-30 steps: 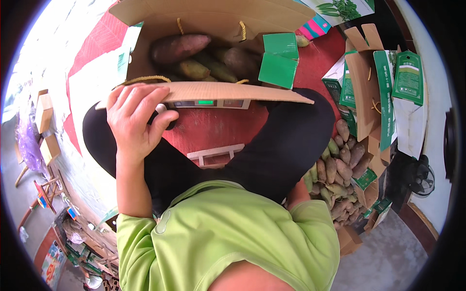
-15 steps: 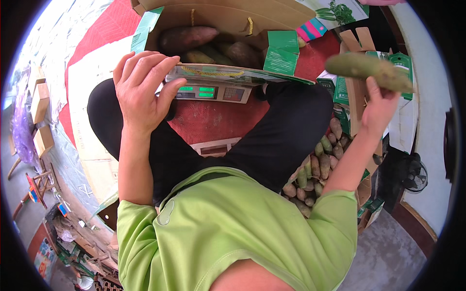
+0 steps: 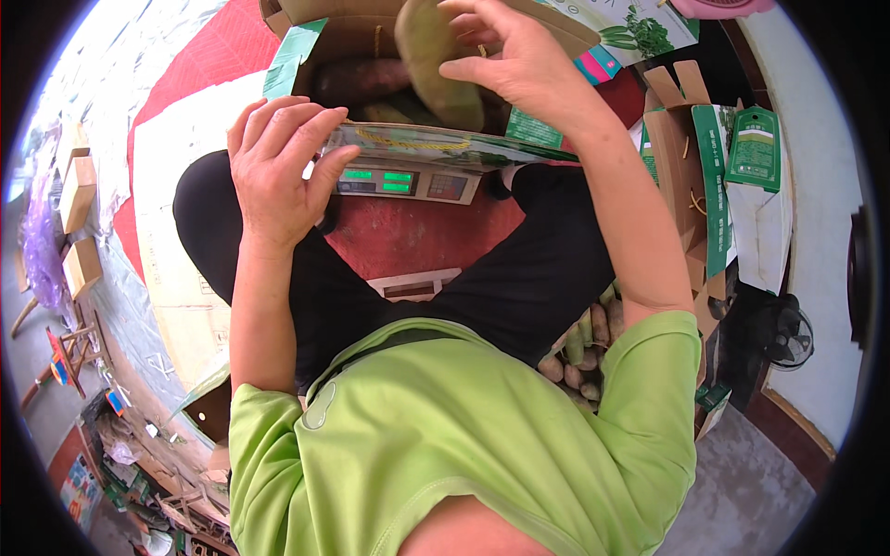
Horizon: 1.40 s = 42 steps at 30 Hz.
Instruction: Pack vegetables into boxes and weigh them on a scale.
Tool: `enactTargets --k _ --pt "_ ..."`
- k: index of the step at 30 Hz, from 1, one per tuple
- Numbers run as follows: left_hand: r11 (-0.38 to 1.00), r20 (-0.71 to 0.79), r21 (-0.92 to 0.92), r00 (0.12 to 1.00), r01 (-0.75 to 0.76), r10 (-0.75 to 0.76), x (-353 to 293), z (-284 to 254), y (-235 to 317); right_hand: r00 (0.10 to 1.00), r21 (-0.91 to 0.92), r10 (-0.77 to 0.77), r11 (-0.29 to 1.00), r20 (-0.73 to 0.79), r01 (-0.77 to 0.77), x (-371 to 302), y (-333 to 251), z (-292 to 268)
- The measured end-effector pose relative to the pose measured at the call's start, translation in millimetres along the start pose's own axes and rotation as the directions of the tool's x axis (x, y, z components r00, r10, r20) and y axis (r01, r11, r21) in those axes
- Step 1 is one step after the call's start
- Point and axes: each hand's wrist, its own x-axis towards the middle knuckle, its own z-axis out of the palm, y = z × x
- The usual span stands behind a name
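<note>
My right hand (image 3: 519,56) is over the open cardboard carton (image 3: 547,23), its thumb and fingers on a large green radish (image 3: 431,69) that stands nearly upright. The radish is slightly blurred, its lower end down among the carton's contents. A dark reddish radish (image 3: 362,82) lies inside at the left; others are partly hidden behind the held one. My left hand (image 3: 283,157) grips the near left edge of the carton's raised front flap, thumb on the near side. Beneath the carton sits a digital scale (image 3: 417,181) with lit green displays, in front of my crossed legs.
A pile of radishes (image 3: 579,357) lies by my right thigh, partly behind my arm. Open cartons (image 3: 681,176) and a small black fan (image 3: 790,335) stand at the right. Flat cardboard (image 3: 185,269) and purple plastic wrap (image 3: 48,246) are on the left.
My right hand has swung from the right side leftward to the carton, bringing the green radish over and into it. My left hand stays on the flap, shifted slightly in view.
</note>
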Motion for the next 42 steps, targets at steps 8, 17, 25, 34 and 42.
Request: enactTargets --k 8,17,25,34,42 --pt "1.0 -0.029 0.026 1.0 0.002 -0.001 -2.6 0.4 -5.1 0.923 0.432 0.186 0.901 -0.336 -0.024 -19.0 37.0 -33.4" --pt "0.999 -0.091 0.019 0.996 0.027 -0.026 -4.8 1.8 -6.5 0.78 0.448 0.355 0.888 -0.516 -0.108 -58.2 131.0 -77.0" --pt "1.0 -0.081 0.022 0.997 0.016 -0.014 -3.8 4.2 -3.2 0.774 0.455 0.391 0.878 -0.498 -0.151 -63.4 143.5 -82.3" --pt "0.999 -0.039 0.028 0.999 0.019 -0.018 -3.0 2.2 2.0 0.784 0.434 0.386 0.885 -0.487 -0.167 -60.2 142.5 -81.5" --pt "0.999 -0.027 0.031 1.0 0.015 -0.014 -2.3 3.0 1.7 0.797 0.418 0.386 0.889 -0.465 -0.186 -55.8 142.3 -78.6"
